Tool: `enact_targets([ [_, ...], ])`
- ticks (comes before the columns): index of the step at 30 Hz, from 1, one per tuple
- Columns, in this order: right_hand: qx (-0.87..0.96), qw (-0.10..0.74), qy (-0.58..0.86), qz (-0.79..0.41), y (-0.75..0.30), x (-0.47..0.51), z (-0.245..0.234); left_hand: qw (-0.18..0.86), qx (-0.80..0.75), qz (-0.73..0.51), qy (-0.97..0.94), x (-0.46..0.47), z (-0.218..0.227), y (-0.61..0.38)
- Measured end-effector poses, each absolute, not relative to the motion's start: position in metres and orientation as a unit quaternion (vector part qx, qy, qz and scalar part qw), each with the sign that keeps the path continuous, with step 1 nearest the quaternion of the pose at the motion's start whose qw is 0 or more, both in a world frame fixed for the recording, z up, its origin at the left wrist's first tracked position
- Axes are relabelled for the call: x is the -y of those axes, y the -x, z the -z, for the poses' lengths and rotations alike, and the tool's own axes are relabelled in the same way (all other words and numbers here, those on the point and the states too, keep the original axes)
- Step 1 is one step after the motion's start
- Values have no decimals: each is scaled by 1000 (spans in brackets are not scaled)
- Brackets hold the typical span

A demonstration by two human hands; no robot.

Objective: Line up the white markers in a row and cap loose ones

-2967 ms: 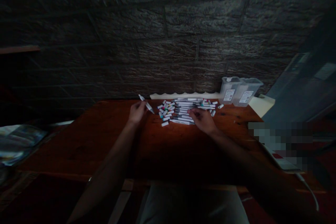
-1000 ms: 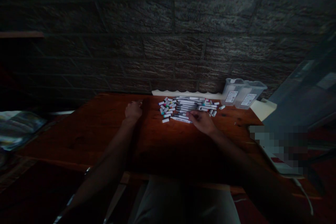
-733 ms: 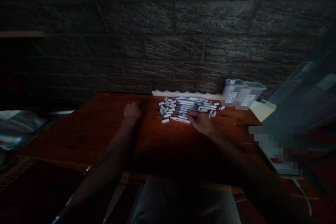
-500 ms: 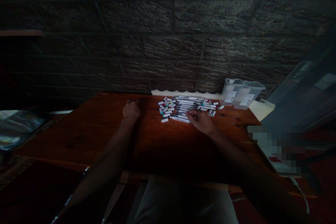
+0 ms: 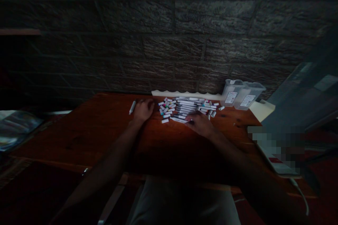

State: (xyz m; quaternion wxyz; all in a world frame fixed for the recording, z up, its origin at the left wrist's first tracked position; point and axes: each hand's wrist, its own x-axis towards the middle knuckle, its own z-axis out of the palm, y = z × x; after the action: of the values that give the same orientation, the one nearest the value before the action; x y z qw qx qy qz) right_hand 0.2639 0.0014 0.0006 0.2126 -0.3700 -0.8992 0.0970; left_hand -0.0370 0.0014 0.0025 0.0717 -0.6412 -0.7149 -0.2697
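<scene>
Several uncapped white markers (image 5: 186,103) lie side by side in a stack on the wooden table. Loose marker caps (image 5: 167,110) with coloured ends are scattered at the stack's left, and more caps (image 5: 210,107) lie at its right. My right hand (image 5: 201,123) is closed at the near edge of the stack, its fingertips on the end of the nearest marker (image 5: 179,120). To the left, my left hand (image 5: 143,111) is empty, fingers apart and bent, between the left caps and a single white marker (image 5: 132,107) lying on its own. Dim light blurs the fingertips.
Two clear plastic containers (image 5: 231,93) with labels stand at the table's back right. A white wavy-edged strip (image 5: 185,94) runs along the brick wall (image 5: 158,52). At the right table edge lies a flat, partly pixelated object (image 5: 285,167) with a white cable (image 5: 303,197).
My left hand has moved right toward the caps, and the single marker now shows at its left. My right hand has shifted slightly down along the near edge of the stack.
</scene>
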Motion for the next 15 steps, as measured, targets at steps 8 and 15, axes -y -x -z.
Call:
enact_targets([
  [8,837,338,416,-111,-260,-3,0,70,506,420,750,20,-10,-17],
  [15,815,413,399,-81,-262,-4,-2,173,377,396,819,25,-13,-44],
])
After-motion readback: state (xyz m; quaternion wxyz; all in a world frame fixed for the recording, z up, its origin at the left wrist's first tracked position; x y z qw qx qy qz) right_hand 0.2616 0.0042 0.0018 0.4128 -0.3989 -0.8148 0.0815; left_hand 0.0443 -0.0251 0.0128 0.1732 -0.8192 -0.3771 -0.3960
